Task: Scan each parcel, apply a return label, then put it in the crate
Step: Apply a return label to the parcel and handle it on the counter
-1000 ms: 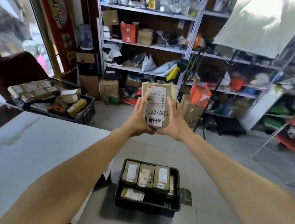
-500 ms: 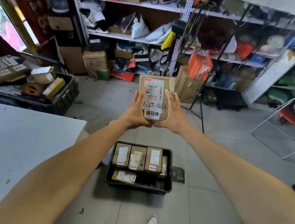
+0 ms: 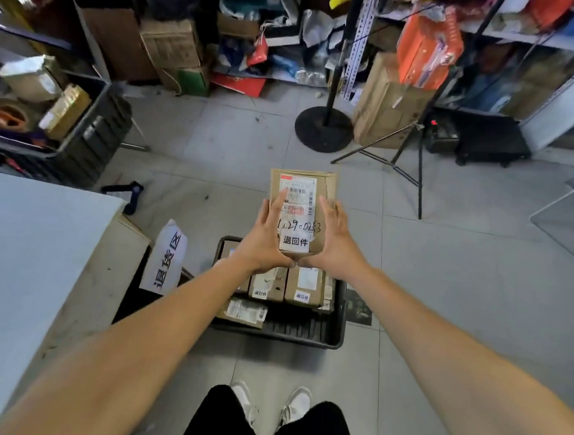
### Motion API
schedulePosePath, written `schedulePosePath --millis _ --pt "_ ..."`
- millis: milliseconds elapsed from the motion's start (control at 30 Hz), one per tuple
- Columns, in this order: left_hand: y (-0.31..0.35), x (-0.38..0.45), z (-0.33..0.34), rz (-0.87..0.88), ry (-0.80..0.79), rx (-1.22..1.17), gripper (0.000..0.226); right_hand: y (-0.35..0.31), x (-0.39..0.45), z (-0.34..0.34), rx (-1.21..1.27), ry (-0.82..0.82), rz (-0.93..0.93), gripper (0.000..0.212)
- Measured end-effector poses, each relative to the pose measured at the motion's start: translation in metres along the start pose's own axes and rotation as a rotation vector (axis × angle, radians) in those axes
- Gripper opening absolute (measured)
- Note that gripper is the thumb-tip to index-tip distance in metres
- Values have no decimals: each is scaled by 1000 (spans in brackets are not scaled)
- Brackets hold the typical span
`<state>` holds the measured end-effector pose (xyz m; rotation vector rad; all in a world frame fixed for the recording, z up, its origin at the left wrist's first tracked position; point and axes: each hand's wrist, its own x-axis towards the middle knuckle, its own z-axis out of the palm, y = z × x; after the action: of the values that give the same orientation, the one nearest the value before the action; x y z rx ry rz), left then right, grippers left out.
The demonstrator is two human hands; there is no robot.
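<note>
Above the black crate point(image 3: 333, 327) on the floor, at the centre of the view, both hands hold 1 brown parcel point(image 3: 327, 189) out at arm's length. The left hand point(image 3: 266, 241) takes the parcel's left edge, thumb laid up along the face and the fingers behind it, out of sight; the right hand point(image 3: 331, 243) mirrors it on the right edge. Each grip is closed on the parcel, and the heels of the 2 hands nearly meet under its lower edge. The parcel faces the camera, upright, with a printed shipping label point(image 3: 297, 196) at 12 o'clock on its face, handwritten figures below that, and a white return label point(image 3: 295, 241) at 6 o'clock.

The crate sits toward 6 o'clock from the parcel and holds several brown parcels, 2 of them showing small white labels at their near ends. A white sign point(image 3: 167, 259) with large characters leans at 9 o'clock from the crate, beside the corner of the pale tabletop point(image 3: 17, 264). A second dark bin point(image 3: 89, 140) with boxes and a tape roll stands at 10 o'clock. Shelving point(image 3: 353, 51) crowded with cartons runs along 12 o'clock, with a black round stand base point(image 3: 323, 129) and a tripod point(image 3: 403, 158) before it. The person's white shoes point(image 3: 298, 403) show at 6 o'clock.
</note>
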<state>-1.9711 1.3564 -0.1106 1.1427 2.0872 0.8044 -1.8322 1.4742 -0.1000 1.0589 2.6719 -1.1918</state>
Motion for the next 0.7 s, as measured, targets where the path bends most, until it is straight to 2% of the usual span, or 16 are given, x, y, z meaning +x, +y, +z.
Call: schedulePosePath --millis 200,500,700 --pt "-102 59 86 -51 -22 6 147 100 65 87 12 -25 26 140" --pt "-271 150 260 -36 -106 65 146 290 142 239 46 -36 90 138" --pt "-325 170 324 -27 -125 17 149 350 162 293 34 -36 142 146"
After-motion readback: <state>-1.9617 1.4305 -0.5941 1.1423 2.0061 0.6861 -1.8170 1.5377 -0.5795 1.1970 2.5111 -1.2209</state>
